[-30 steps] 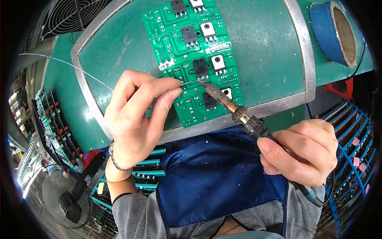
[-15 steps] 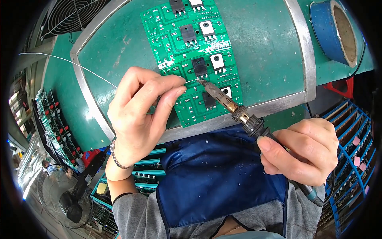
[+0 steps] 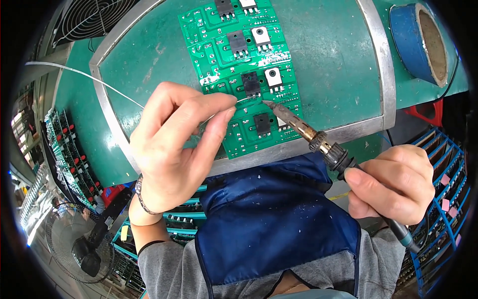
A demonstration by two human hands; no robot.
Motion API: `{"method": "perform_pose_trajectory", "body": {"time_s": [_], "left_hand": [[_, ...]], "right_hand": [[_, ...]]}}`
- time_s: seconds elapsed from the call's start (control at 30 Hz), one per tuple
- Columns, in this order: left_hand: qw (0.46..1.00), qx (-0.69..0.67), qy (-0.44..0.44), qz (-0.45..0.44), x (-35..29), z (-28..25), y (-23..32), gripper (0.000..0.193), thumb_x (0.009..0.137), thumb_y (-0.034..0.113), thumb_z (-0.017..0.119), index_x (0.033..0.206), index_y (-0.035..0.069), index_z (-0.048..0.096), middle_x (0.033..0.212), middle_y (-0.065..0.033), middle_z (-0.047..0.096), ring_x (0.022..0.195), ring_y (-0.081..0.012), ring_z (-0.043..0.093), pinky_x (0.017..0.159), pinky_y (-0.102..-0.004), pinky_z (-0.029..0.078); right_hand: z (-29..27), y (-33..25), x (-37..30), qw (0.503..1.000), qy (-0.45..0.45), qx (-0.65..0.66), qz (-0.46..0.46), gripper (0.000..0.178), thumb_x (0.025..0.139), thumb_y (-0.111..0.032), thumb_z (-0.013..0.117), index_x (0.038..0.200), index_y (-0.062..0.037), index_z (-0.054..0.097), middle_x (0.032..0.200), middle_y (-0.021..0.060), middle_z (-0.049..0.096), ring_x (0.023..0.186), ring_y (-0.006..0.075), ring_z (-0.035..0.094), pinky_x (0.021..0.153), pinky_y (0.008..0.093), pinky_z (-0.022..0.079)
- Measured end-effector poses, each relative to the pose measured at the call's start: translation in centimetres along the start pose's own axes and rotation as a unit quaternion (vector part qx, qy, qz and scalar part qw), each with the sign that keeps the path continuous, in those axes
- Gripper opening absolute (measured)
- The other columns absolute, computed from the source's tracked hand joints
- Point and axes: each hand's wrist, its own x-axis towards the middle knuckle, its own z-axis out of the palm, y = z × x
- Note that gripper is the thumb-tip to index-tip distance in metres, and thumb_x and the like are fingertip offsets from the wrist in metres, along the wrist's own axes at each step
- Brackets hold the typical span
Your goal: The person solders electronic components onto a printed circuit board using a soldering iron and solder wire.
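Green-painted and scuffed, the workbench fills my view, its work area framed by a dull metal strip that runs along the near edge. On it lies a long green circuit board panel, glossy, with pale traces and rows of black and silvery square components, stretching from the far edge down to the near strip. A roll of blue tape with a brown cardboard core sits at the far right corner of the bench. Off the left edge I see a rack of more green boards and a black floor fan below it.

My left hand hovers over the near end of the panel, thumb and forefinger pinched together on a thin silvery solder wire, which trails away in a curve toward the far left corner; its free end pokes out toward the board. My right hand is closed in a fist around the black handle of a soldering iron, off the near edge of the bench. The iron's brownish metal barrel slants up and left, and its tip rests on the panel just beside the wire's end, near a black component.
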Motion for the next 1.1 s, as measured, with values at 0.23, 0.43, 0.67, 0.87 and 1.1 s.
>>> {"method": "perform_pose_trajectory", "body": {"time_s": [0.23,0.43,0.67,0.87,1.1], "left_hand": [[0.999,0.026,0.004,0.023,0.1,0.3,0.2,0.019,0.074,-0.005,0.075,0.092,0.003,0.073,0.079,-0.0008,0.055,0.064,-0.0063,0.045,0.053,-0.0207,0.035],[0.999,0.038,0.015,0.025,-0.1,0.6,0.4,0.021,0.073,-0.006,0.076,0.091,0.003,0.073,0.079,-0.0006,0.054,0.062,-0.0058,0.044,0.051,-0.0208,0.034],[0.998,0.055,0.015,0.032,-0.3,0.9,0.4,0.022,0.072,-0.006,0.077,0.092,0.003,0.073,0.079,-0.0008,0.055,0.062,-0.0061,0.045,0.051,-0.021,0.035],[0.997,0.061,0.007,0.042,-0.1,1.0,0.5,0.024,0.072,-0.007,0.077,0.093,0.004,0.073,0.079,-0.0014,0.055,0.063,-0.007,0.047,0.052,-0.0217,0.037],[0.994,0.08,-0.001,0.073,0.2,1.0,0.3,0.026,0.07,-0.003,0.079,0.093,0.004,0.073,0.077,-0.0041,0.052,0.059,-0.0134,0.053,0.05,-0.0273,0.042]], "right_hand": [[0.1,0.7,-0.2,1.0,-0.002,0.005,-0.009,0.02,0.081,-0.016,0.075,0.087,0.0016,0.069,0.065,0.0062,0.06,0.047,0.0137,0.053,0.038,0.021,0.038],[0.2,1.3,-0.1,1.0,-0.002,0.0,-0.019,0.018,0.081,-0.016,0.074,0.086,0.0013,0.07,0.064,0.0059,0.059,0.046,0.0134,0.053,0.036,0.0214,0.037],[0.4,2.2,-0.1,0.999,-0.003,0.02,-0.041,0.018,0.081,-0.015,0.074,0.087,0.0016,0.07,0.064,0.0056,0.058,0.046,0.0131,0.052,0.036,0.0209,0.037],[0.2,1.9,-0.1,0.999,-0.001,0.01,-0.032,0.016,0.081,-0.013,0.074,0.088,0.001,0.07,0.064,0.005,0.057,0.046,0.0126,0.051,0.036,0.0204,0.037],[0.2,1.9,-0.2,0.999,-0.003,0.01,-0.031,0.018,0.08,-0.015,0.075,0.087,0.0009,0.07,0.064,0.0049,0.057,0.046,0.0126,0.052,0.036,0.0204,0.038]]}}
